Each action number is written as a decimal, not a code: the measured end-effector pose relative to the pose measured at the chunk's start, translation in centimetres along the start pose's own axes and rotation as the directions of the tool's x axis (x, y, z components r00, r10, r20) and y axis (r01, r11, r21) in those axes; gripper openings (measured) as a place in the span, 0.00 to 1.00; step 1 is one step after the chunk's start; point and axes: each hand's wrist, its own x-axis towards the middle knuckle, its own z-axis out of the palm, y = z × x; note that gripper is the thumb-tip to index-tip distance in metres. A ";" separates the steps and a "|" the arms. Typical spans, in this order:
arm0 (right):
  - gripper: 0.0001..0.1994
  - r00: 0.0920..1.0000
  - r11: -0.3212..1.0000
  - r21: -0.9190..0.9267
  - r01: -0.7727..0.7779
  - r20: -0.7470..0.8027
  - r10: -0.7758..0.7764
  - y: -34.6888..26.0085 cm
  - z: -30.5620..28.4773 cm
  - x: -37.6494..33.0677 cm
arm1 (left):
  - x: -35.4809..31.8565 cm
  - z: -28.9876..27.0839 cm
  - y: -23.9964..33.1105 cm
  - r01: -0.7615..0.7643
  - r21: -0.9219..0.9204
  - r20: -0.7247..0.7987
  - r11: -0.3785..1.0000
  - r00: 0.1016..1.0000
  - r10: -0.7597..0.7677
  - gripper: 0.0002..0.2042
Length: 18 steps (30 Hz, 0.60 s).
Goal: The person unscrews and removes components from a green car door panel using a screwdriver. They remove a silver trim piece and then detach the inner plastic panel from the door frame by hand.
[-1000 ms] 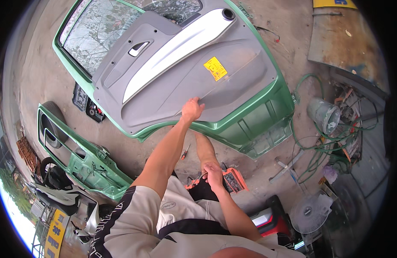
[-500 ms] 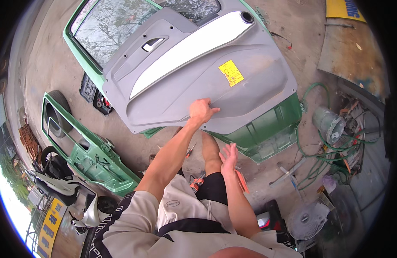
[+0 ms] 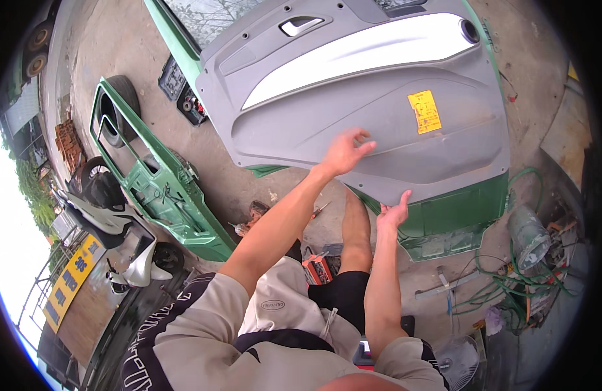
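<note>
A large grey door trim panel (image 3: 353,124) with a white band (image 3: 359,55) and a yellow sticker (image 3: 425,112) lies against a green vehicle door (image 3: 454,218). My left hand (image 3: 346,153) is over the panel's lower middle, its thumb out and fingers loosely curled, blurred by motion; it holds nothing, and whether it touches the surface I cannot tell. At the panel's lower edge my right hand (image 3: 393,212) grips the rim, thumb in front and the other fingers hidden behind. A silver inner handle (image 3: 301,26) sits near the panel's top.
Left of me lies a second green door frame (image 3: 164,195) beside a tyre (image 3: 118,107) and a white motorbike (image 3: 128,241). An open tool case (image 3: 184,91) is behind them. An orange tool (image 3: 317,267) lies by my legs. Right are a bucket (image 3: 528,240), green hose (image 3: 490,287) and a fan (image 3: 457,362).
My right hand has risen from beside my leg to the panel's lower edge and taken hold. My left hand's fist has loosened. The view has swung left, shifting the panel rightward in the picture.
</note>
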 end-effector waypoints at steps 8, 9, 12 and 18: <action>0.34 0.973 0.980 -0.031 0.199 -0.113 -0.201 1.2 1.6 -0.1 | -5.6 -25.1 -20.1 0.692 0.024 -0.845 0.721 0.399 -0.355 0.34; 0.34 0.973 0.981 -0.018 0.193 -0.122 -0.193 1.0 1.7 -0.2 | -6.3 -28.1 -21.6 0.685 -0.164 -0.730 0.710 0.400 -0.555 0.36; 0.34 0.969 0.973 0.026 0.229 -0.098 -0.226 0.5 1.8 0.3 | -5.9 -30.6 -24.1 0.620 -0.373 -0.457 0.690 0.525 -0.719 0.40; 0.35 0.899 0.905 0.002 0.424 -0.122 -0.421 1.4 2.4 0.8 | -4.4 -32.0 -27.0 0.469 -0.537 -0.264 0.701 0.696 -0.668 0.40</action>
